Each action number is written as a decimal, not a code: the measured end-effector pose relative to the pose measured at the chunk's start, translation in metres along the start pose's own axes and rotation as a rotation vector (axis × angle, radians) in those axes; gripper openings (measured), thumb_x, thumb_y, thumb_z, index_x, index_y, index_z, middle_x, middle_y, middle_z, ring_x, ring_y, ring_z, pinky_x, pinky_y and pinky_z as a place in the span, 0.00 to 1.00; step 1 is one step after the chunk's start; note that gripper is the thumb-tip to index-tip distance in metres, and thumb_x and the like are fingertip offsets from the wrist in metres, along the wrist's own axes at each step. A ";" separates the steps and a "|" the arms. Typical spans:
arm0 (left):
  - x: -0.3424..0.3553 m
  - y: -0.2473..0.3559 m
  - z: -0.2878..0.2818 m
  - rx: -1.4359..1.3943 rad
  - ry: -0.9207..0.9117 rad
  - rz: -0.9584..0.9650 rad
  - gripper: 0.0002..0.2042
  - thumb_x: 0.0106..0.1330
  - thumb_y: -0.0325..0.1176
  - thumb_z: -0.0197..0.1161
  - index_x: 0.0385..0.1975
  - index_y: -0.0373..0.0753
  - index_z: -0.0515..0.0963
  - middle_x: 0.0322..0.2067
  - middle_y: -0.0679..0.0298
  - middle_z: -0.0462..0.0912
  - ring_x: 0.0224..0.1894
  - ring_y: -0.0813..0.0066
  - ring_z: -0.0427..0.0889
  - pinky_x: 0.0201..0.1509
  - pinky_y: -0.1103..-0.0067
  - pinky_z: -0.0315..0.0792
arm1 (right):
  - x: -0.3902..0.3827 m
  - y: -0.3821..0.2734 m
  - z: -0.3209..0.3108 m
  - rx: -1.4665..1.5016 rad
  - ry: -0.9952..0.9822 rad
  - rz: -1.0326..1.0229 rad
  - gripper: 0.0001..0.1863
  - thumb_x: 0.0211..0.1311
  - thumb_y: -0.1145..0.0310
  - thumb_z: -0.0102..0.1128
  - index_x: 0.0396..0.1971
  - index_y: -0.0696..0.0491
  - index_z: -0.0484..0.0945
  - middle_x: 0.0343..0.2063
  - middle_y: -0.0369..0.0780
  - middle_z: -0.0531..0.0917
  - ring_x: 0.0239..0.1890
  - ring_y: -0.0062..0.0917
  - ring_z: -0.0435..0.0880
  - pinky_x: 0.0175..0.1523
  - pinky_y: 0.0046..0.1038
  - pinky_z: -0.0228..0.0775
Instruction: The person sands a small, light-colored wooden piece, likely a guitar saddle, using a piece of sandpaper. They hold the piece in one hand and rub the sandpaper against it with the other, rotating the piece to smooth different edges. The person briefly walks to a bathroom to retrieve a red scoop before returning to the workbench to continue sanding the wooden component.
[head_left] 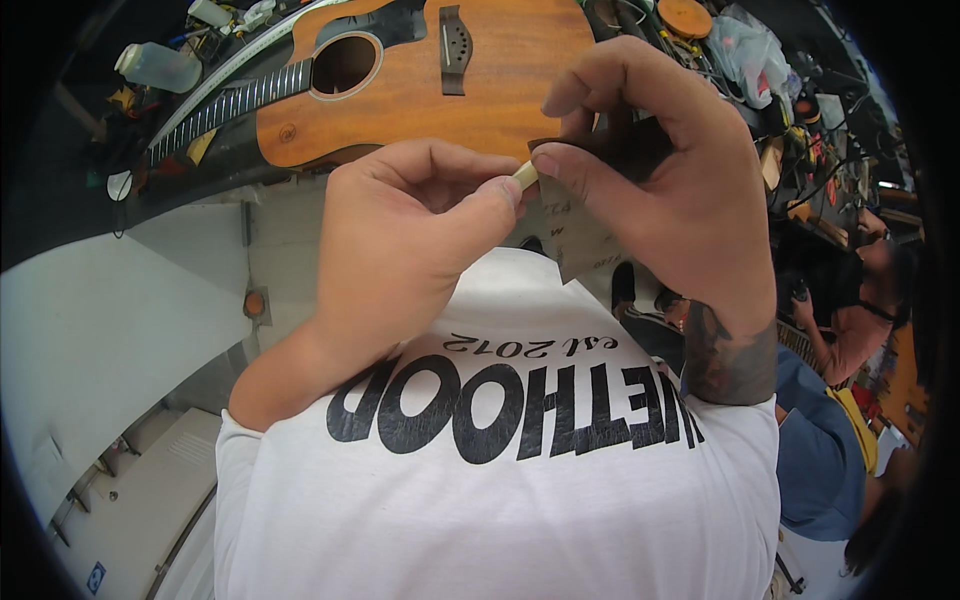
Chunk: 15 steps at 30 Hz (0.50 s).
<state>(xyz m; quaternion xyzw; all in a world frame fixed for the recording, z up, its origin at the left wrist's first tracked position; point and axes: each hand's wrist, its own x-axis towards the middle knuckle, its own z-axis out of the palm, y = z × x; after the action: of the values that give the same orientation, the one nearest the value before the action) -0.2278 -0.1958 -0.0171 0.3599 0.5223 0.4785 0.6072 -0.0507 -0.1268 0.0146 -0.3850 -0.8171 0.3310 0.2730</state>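
Left hand (400, 235) pinches one cream piece (525, 176), right hand (695, 180) grips one sandpaper sheet (578, 238), one guitar (415, 105) beyond.

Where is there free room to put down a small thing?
Bare dark bench shows left of the guitar's body, below its neck. The body also shows bare wood between bridge and right hand. Crowded: upper right, around the plastic bag.

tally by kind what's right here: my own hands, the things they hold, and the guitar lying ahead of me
Hands, left hand and right hand: 2
Small pale piece: 1
Brownish sheet: 1
Guitar: 1
Total: 5
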 end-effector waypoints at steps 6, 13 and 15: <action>0.000 0.002 0.002 0.039 -0.016 -0.031 0.08 0.62 0.25 0.63 0.37 0.26 0.78 0.35 0.53 0.84 0.38 0.71 0.84 0.49 0.77 0.78 | 0.002 0.005 -0.005 -0.001 -0.039 0.012 0.14 0.48 0.81 0.68 0.36 0.54 0.77 0.25 0.30 0.77 0.28 0.11 0.75 0.32 0.14 0.67; 0.003 0.001 -0.001 0.061 0.004 -0.052 0.08 0.61 0.24 0.63 0.37 0.26 0.78 0.35 0.53 0.84 0.38 0.71 0.84 0.47 0.78 0.78 | 0.010 0.007 -0.008 -0.010 -0.116 -0.039 0.16 0.47 0.82 0.67 0.37 0.54 0.77 0.25 0.31 0.76 0.28 0.12 0.75 0.32 0.16 0.67; 0.003 0.002 -0.001 0.077 0.000 -0.053 0.08 0.61 0.25 0.63 0.37 0.26 0.78 0.35 0.53 0.84 0.37 0.71 0.84 0.47 0.78 0.78 | 0.009 0.008 -0.008 0.052 -0.106 -0.005 0.16 0.47 0.82 0.67 0.38 0.54 0.77 0.25 0.32 0.76 0.28 0.12 0.75 0.32 0.16 0.67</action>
<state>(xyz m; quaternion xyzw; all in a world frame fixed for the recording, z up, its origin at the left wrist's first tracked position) -0.2287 -0.1928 -0.0161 0.3692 0.5497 0.4418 0.6052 -0.0463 -0.1133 0.0154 -0.3577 -0.8225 0.3713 0.2401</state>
